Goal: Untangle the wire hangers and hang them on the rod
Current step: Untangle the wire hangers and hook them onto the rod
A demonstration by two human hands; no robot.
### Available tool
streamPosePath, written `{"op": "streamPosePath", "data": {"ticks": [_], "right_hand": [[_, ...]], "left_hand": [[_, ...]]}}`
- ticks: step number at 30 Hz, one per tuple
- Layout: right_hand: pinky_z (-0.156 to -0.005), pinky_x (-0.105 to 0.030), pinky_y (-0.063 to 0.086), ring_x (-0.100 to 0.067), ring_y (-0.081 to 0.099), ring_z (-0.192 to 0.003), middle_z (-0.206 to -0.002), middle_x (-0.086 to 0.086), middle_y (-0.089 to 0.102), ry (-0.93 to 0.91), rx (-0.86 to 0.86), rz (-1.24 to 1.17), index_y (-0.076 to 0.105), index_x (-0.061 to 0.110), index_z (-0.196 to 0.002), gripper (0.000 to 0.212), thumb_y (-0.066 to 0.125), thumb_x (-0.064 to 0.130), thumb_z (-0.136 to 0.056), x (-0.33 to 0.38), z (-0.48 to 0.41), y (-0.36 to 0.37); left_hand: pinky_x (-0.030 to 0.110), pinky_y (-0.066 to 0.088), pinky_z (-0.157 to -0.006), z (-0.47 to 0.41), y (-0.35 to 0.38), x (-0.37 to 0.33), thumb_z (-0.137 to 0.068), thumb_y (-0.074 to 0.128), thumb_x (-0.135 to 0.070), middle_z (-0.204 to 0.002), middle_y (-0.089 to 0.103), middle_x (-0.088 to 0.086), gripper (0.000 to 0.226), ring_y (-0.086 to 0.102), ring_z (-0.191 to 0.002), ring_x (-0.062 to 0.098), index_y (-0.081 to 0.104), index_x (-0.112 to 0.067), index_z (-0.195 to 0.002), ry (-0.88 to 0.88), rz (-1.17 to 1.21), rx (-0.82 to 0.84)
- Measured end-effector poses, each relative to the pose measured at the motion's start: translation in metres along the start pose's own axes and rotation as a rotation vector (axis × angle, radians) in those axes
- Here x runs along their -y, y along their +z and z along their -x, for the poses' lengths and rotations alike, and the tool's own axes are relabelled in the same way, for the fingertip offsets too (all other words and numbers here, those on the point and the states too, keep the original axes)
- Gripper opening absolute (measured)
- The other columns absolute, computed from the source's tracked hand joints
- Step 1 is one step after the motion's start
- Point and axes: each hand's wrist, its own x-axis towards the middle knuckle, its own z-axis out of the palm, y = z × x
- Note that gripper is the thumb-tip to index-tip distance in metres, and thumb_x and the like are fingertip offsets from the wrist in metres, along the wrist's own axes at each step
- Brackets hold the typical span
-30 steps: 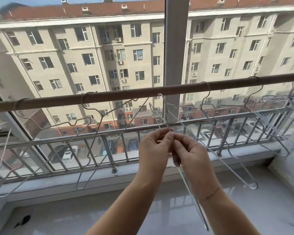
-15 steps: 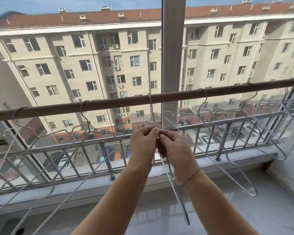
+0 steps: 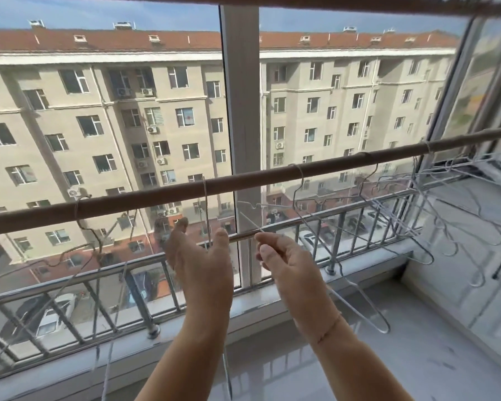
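Observation:
A brown rod [image 3: 330, 166] runs across the window, rising to the right. A thin wire hanger [image 3: 205, 198] hangs from it by its hook near the middle, its neck dropping between the fingers of my left hand [image 3: 197, 256]. That hand is spread, palm up, holding nothing. One arm of the hanger slants down to the right and passes at the fingertips of my right hand [image 3: 284, 264], which is loosely curled; a grip cannot be made out. More hangers hang left [image 3: 78, 209] and right [image 3: 300, 180], and a tangled cluster [image 3: 434, 198] hangs at the far right.
A steel railing [image 3: 145, 264] stands behind the rod outside the glass, above a white sill [image 3: 368, 273]. A window post [image 3: 243, 111] rises at centre. A white cabinet [image 3: 475, 285] with a dark handle is at the right. A second rod [image 3: 359, 4] crosses the top.
The hanger's hook has gone onto the rod. My hands, pinched together on its neck before, have come apart; the left has opened. The view has tilted upward and right.

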Motion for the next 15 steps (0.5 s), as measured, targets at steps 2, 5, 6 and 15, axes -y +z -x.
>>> {"op": "streamPosePath", "data": {"ticks": [2, 5, 6, 15], "right_hand": [[-0.084, -0.025, 0.054, -0.009, 0.065, -0.089, -0.097, 0.003, 0.069, -0.032, -0.036, 0.007, 0.062, 0.020, -0.110, 0.021, 0.052, 0.017, -0.092, 0.005, 0.000, -0.021], [-0.085, -0.032, 0.055, -0.011, 0.066, -0.088, -0.095, 0.002, 0.070, -0.080, -0.076, 0.008, 0.064, 0.021, -0.108, 0.020, 0.053, 0.017, -0.091, 0.013, -0.001, -0.058], [-0.089, -0.033, 0.053, -0.011, 0.066, -0.092, -0.098, 0.001, 0.070, -0.097, -0.094, 0.010, 0.064, 0.020, -0.109, 0.021, 0.053, 0.017, -0.091, 0.014, -0.003, -0.073], [-0.087, -0.030, 0.052, -0.011, 0.067, -0.096, -0.099, 0.001, 0.071, -0.160, -0.172, 0.090, 0.064, 0.022, -0.107, 0.019, 0.056, 0.020, -0.090, 0.010, -0.035, -0.230]], "left_hand": [[0.042, 0.031, -0.111, 0.017, 0.010, -0.013, -0.086, 0.059, -0.019, -0.136, 0.033, 0.005, 0.058, 0.033, -0.132, 0.022, 0.032, -0.013, -0.137, 0.079, 0.032, -0.036], [0.033, 0.031, -0.109, 0.047, 0.032, -0.034, -0.085, 0.058, -0.019, -0.133, 0.036, -0.001, 0.056, 0.034, -0.130, 0.015, 0.034, -0.018, -0.135, 0.192, 0.090, 0.022], [0.031, 0.032, -0.107, 0.056, 0.042, -0.041, -0.085, 0.058, -0.023, -0.132, 0.039, -0.005, 0.053, 0.037, -0.128, 0.011, 0.036, -0.022, -0.133, 0.204, 0.115, 0.083], [0.013, 0.048, -0.079, 0.128, 0.185, -0.080, -0.090, 0.057, -0.025, -0.105, 0.065, -0.008, 0.022, 0.061, -0.095, -0.001, 0.058, -0.024, -0.113, 0.061, 0.300, 0.508]]}}
